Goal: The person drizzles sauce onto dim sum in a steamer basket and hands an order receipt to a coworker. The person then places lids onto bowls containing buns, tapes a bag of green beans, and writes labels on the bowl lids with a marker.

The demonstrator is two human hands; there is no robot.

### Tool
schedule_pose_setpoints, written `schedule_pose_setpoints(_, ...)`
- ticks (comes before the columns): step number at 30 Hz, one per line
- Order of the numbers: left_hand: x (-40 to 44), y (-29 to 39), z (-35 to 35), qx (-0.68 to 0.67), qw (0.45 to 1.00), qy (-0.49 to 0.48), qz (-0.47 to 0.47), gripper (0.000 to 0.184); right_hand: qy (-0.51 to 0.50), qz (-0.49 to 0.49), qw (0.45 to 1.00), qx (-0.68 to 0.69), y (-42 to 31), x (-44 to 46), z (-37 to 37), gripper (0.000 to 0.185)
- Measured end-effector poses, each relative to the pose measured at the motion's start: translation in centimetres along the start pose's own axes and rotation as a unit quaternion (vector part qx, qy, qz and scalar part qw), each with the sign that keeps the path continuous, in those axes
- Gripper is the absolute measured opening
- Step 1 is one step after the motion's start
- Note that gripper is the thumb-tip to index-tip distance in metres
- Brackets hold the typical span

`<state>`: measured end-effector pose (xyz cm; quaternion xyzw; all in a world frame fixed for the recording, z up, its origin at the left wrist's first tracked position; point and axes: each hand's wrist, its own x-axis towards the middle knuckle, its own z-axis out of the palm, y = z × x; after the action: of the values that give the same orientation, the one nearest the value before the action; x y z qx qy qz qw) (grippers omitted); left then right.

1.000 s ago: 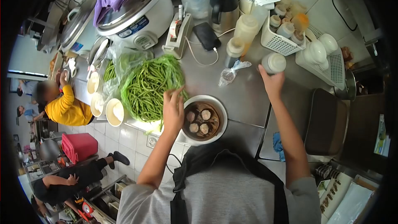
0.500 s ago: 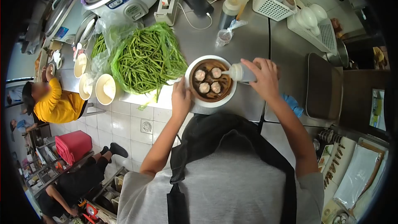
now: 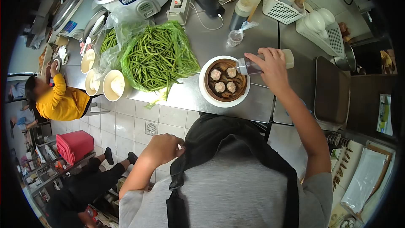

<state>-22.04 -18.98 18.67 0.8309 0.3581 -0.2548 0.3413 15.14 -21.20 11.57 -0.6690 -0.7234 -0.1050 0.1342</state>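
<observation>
A clear squeeze bottle (image 3: 255, 64) with dark liquid in its lower part is in my right hand (image 3: 274, 67), lying across the view, with a pale end beyond the fingers. Its left end is over the right rim of a white plate (image 3: 204, 94). On the plate stands a round brown steamer (image 3: 227, 96) holding several pale dumplings (image 3: 220, 87). My left hand (image 3: 165, 148) is off the counter beside the black apron (image 3: 179, 166), its fingers curled closed. Whatever it may hold is hidden.
Green long beans (image 3: 154, 57) in a plastic bag lie left of the plate, with pale bowls (image 3: 113, 85) beyond. A tied small bag (image 3: 235, 38), bottles (image 3: 241, 14) and a white basket (image 3: 283, 10) stand behind. A person in yellow (image 3: 63, 103) is at left; another in black is lower left.
My left hand has left the plate and drawn back toward my body. My right hand has swung the bottle so its nozzle no longer points at the dumplings. The view has shifted slightly.
</observation>
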Motion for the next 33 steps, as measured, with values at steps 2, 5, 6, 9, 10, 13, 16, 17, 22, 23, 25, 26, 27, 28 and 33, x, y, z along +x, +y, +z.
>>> schedule_pose_setpoints(2, -0.4, -0.7, 0.4, -0.018, 1.0, -0.006, -0.02, 0.022, 0.011, -0.005, 1.0, 0.005, -0.8, 0.6, 0.0, 0.05)
schedule_pose_setpoints(5, 0.6, -3.4, 4.1, 0.001, 0.997, -0.071, -0.022, 0.029, 0.011, -0.031, 0.999, 0.021, -1.4, 1.1, 0.5, 0.05)
schedule_pose_setpoints(6, 0.8, -3.7, 4.5, 0.001, 0.996, -0.086, -0.018, 0.03, 0.008, -0.037, 0.999, 0.019, -1.6, 1.1, 0.6, 0.049)
schedule_pose_setpoints(9, 0.2, -3.8, 4.2, -0.013, 0.995, -0.101, -0.006, 0.032, -0.001, -0.044, 0.999, 0.017, -1.8, 0.3, 0.3, 0.046)
schedule_pose_setpoints(10, 0.0, -3.4, 3.3, -0.023, 0.995, -0.095, 0.003, 0.033, -0.002, -0.043, 0.999, 0.021, -1.9, -0.1, 0.0, 0.046)
schedule_pose_setpoints(13, 0.1, -3.0, 0.3, -0.051, 0.997, -0.048, 0.017, 0.035, -0.014, -0.027, 0.999, 0.02, -1.9, -1.5, -0.9, 0.044)
schedule_pose_setpoints(16, 1.5, -4.1, -1.2, -0.087, 0.996, 0.001, 0.026, 0.041, -0.037, 0.009, 0.999, 0.017, -1.6, -2.9, -1.6, 0.046)
schedule_pose_setpoints(17, 2.2, -4.4, -1.7, -0.1, 0.995, 0.017, 0.028, 0.043, -0.041, 0.021, 0.999, 0.016, -1.3, -3.4, -1.6, 0.048)
schedule_pose_setpoints(22, 5.9, -3.1, -2.3, -0.074, 0.995, 0.019, 0.064, 0.047, -0.07, 0.128, 0.986, 0.079, -0.8, -4.6, -2.1, 0.063)
schedule_pose_setpoints(23, 7.5, -2.7, -2.4, -0.116, 0.99, 0.011, 0.075, 0.045, -0.063, 0.166, 0.977, 0.116, -0.5, -4.9, -1.7, 0.066)
schedule_pose_setpoints(25, 11.7, -2.8, -1.2, -0.267, 0.956, 0.016, 0.121, 0.049, -0.025, 0.247, 0.945, 0.211, 0.6, -5.3, -0.3, 0.07)
schedule_pose_setpoints(26, 14.1, -3.0, 0.4, -0.221, 0.967, 0.097, 0.079, 0.052, 0.008, 0.288, 0.92, 0.267, 1.6, -5.6, 0.9, 0.071)
schedule_pose_setpoints(27, 16.4, -3.4, 2.3, -0.171, 0.968, 0.18, 0.039, 0.055, 0.045, 0.326, 0.888, 0.322, 2.6, -5.7, 2.1, 0.072)
schedule_pose_setpoints(28, 18.5, -3.8, 3.6, -0.158, 0.963, 0.21, 0.056, 0.059, 0.089, 0.338, 0.879, 0.323, 3.6, -5.2, 3.0, 0.073)
schedule_pose_setpoints(33, 23.4, -3.0, 5.4, -0.338, 0.917, 0.208, 0.022, 0.046, 0.254, 0.393, 0.81, 0.354, 8.4, -1.5, 8.2, 0.07)
